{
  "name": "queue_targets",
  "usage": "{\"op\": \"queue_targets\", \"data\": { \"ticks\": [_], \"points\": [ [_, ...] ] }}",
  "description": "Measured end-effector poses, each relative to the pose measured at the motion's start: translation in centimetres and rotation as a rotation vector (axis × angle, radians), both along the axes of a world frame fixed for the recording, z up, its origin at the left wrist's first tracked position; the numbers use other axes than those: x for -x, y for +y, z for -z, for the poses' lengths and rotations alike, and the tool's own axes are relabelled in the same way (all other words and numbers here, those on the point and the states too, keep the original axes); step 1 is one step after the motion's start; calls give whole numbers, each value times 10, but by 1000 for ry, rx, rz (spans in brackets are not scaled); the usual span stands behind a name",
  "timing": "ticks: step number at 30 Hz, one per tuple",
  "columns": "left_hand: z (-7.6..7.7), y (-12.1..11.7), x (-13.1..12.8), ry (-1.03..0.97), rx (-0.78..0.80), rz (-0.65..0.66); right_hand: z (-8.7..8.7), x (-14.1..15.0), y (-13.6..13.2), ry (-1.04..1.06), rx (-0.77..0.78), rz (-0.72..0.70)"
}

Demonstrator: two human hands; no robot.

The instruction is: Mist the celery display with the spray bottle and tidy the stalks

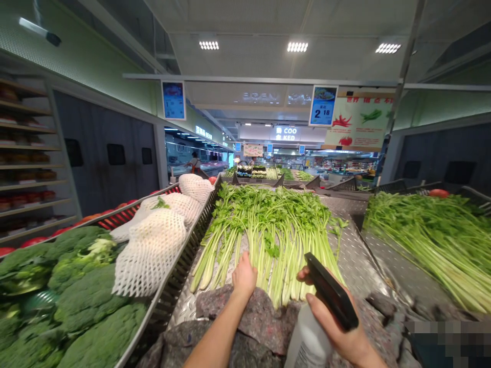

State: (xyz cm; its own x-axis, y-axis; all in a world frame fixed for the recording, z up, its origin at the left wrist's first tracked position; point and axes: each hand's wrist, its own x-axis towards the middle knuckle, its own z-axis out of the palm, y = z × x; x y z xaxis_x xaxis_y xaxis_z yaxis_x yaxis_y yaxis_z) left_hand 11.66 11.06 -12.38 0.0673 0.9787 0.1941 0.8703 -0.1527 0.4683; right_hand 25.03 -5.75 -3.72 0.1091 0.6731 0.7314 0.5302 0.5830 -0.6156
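Observation:
A heap of celery stalks (268,230) lies on a metal display tray (347,255) straight ahead. My left hand (243,276) reaches to the cut ends of the stalks, its fingers curled down among them and partly hidden. My right hand (337,319) is wrapped round a white spray bottle (307,345) with a black trigger head (332,291), held low just right of the celery ends. A grey felt cloth (264,317) lies under my left wrist at the tray's near edge.
Broccoli heads (76,296) and white foam-netted produce (153,250) fill the bin at left, behind a black slatted divider (184,260). More green stalks (433,235) lie on the right tray. Shelves stand far left; a person stands at a distant counter.

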Motion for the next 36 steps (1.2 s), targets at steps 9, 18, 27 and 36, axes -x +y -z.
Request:
{"op": "queue_targets", "data": {
  "ticks": [9, 18, 27, 36],
  "points": [
    [10, 5, 8, -74, 81, -111, 6, -12, -6, -62, -42, 21],
    [-46, 65, 61, -224, 19, -239, 6, -2, -12, 122, 7, 24],
    [22, 0, 6, -160, 148, -78, 7, -6, -10, 7, -17, 45],
    [-20, 68, 20, -401, 167, -48, 10, -11, -12, -42, -34, 63]
  ]
}}
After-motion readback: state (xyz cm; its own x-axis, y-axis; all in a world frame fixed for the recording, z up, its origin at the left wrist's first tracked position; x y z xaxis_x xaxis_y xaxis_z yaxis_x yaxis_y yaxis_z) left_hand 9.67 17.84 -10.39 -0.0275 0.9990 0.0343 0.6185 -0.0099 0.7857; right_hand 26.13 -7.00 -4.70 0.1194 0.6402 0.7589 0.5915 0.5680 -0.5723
